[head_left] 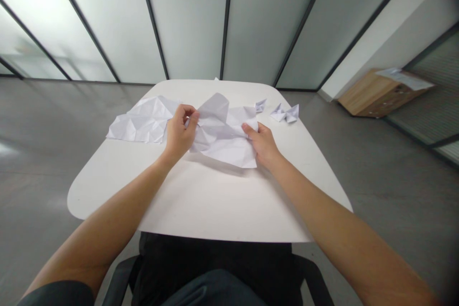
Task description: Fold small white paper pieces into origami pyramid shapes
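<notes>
Both my hands work at a large crumpled sheet of white paper (222,146) in the middle of the white table (201,201). My left hand (180,131) pinches the sheet's left edge between thumb and fingers. My right hand (261,144) grips its right side, with the fingers curled over the edge. To the left, a second creased white sheet (143,122) lies flat and touches neither hand. Beyond my right hand sit a small folded paper piece (260,105) and a larger folded paper shape (285,114).
The rounded table stands on a grey floor (53,153), with frosted glass panels (190,19) behind it. A wood-toned box (380,95) with white paper on top sits on the floor at the right. Dark chair arms (120,282) show at the bottom.
</notes>
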Demonstrator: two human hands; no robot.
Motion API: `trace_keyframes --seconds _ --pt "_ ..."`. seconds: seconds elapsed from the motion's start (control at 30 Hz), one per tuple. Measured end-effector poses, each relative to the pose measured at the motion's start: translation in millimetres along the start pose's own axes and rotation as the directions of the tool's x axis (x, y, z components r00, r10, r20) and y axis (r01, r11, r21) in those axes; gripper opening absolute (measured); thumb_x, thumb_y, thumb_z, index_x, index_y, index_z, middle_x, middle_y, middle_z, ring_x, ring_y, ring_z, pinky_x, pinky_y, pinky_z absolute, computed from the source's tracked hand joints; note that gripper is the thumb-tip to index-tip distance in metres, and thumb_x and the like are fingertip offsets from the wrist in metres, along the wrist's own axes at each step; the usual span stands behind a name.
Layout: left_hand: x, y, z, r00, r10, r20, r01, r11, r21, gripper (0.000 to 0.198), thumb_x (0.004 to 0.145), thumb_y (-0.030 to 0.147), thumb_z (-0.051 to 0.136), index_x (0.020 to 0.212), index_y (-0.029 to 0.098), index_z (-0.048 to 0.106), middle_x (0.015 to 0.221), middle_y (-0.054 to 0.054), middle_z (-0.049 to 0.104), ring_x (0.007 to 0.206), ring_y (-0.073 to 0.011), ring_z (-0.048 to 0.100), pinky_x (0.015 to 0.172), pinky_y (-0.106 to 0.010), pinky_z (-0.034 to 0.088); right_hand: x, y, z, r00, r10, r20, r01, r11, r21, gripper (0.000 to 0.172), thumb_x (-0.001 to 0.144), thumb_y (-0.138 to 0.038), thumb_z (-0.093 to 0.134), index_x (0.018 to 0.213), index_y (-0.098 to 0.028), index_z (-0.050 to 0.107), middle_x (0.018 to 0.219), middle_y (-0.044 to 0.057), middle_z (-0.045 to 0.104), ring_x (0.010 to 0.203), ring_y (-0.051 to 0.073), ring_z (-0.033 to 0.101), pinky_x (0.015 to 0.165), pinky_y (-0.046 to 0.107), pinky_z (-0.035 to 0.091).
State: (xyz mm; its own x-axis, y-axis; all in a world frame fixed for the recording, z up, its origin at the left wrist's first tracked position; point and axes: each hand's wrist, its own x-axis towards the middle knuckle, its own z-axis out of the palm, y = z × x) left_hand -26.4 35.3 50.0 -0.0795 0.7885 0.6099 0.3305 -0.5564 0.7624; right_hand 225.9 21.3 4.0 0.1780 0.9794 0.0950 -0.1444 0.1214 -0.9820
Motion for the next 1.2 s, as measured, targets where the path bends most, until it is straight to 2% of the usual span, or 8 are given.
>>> trace_keyframes --seconds 0.13,0.3,0.5,0.77,0.9,1.0,1.1,1.2 --pt "6 -9 -2.6 0.994 -0.043 -0.104 0.038 0.998 -0.05 0.019 0.098 0.042 0.06 0.098 0.023 0.056 0.088 -0.002 0.059 0.082 -0.0148 0.057 0.075 -0.026 0.043 7 2 -6 0.994 0.001 -0.112 0.006 0.998 0.061 0.053 0.074 -0.06 0.082 0.109 -0.022 0.069 0.102 0.008 0.078 0.085 0.026 0.073 0.073 0.038 0.06" --pt "15 -31 -8.5 0.977 -0.151 -0.148 0.136 0.985 -0.111 0.021 0.097 0.043 0.061 0.1 0.024 0.055 0.082 0.0 0.057 0.074 -0.0135 0.054 0.066 -0.024 0.04 16 2 -17 0.966 -0.095 -0.239 0.089 0.995 -0.036 0.053 0.071 -0.062 0.082 0.101 -0.02 0.071 0.101 0.008 0.077 0.088 0.026 0.071 0.075 0.035 0.058" --pt "26 -48 -19.7 0.965 -0.252 -0.074 0.248 0.967 -0.06 0.017 0.093 0.04 0.063 0.096 0.023 0.058 0.065 0.004 0.052 0.054 -0.0113 0.041 0.053 -0.025 0.028 26 5 -28 0.945 -0.224 -0.237 0.173 0.96 -0.219 0.05 0.077 -0.064 0.077 0.092 -0.017 0.072 0.091 0.006 0.074 0.08 0.021 0.066 0.07 0.03 0.052" --pt "28 -44 -23.2 0.956 -0.281 -0.085 0.287 0.955 0.072 0.016 0.091 0.036 0.062 0.094 0.021 0.06 0.061 0.004 0.054 0.052 -0.0104 0.042 0.052 -0.024 0.027 37 13 -37 0.918 -0.307 -0.252 0.18 0.886 -0.427 0.044 0.085 -0.061 0.07 0.079 -0.017 0.068 0.072 0.0 0.063 0.068 0.016 0.054 0.059 0.024 0.044" --pt "25 -51 -22.2 0.934 -0.357 0.008 0.357 0.934 0.024 0.021 0.09 0.04 0.063 0.098 0.021 0.061 0.061 0.004 0.056 0.048 -0.0095 0.04 0.05 -0.022 0.026 36 14 -41 0.913 -0.308 -0.269 0.156 0.869 -0.469 0.043 0.085 -0.058 0.071 0.072 -0.018 0.062 0.066 -0.002 0.057 0.063 0.014 0.047 0.055 0.023 0.038" --pt "25 -53 -24.0 0.902 -0.413 0.128 0.42 0.907 -0.03 0.032 0.087 0.041 0.067 0.111 0.021 0.061 0.067 0.003 0.063 0.05 -0.0098 0.047 0.05 -0.021 0.03 36 14 -46 0.906 -0.306 -0.292 0.127 0.855 -0.503 0.044 0.087 -0.055 0.07 0.066 -0.019 0.056 0.061 -0.004 0.05 0.06 0.013 0.042 0.053 0.024 0.033" --pt "26 -50 -29.1 0.888 -0.41 0.208 0.421 0.907 -0.008 0.049 0.083 0.042 0.072 0.126 0.022 0.059 0.075 0.0 0.07 0.056 -0.0119 0.056 0.054 -0.021 0.037 39 14 -53 0.889 -0.372 -0.268 0.131 0.767 -0.628 0.05 0.089 -0.052 0.07 0.058 -0.021 0.047 0.056 -0.006 0.039 0.058 0.012 0.036 0.053 0.026 0.027" --pt "28 -49 -35.2 0.892 -0.395 0.219 0.384 0.919 0.091 0.054 0.082 0.042 0.075 0.13 0.021 0.062 0.079 -0.003 0.074 0.061 -0.0136 0.059 0.057 -0.022 0.041 43 14 -56 0.874 -0.42 -0.242 0.143 0.7 -0.7 0.053 0.089 -0.05 0.071 0.055 -0.021 0.042 0.054 -0.006 0.034 0.058 0.012 0.033 0.054 0.027 0.025"
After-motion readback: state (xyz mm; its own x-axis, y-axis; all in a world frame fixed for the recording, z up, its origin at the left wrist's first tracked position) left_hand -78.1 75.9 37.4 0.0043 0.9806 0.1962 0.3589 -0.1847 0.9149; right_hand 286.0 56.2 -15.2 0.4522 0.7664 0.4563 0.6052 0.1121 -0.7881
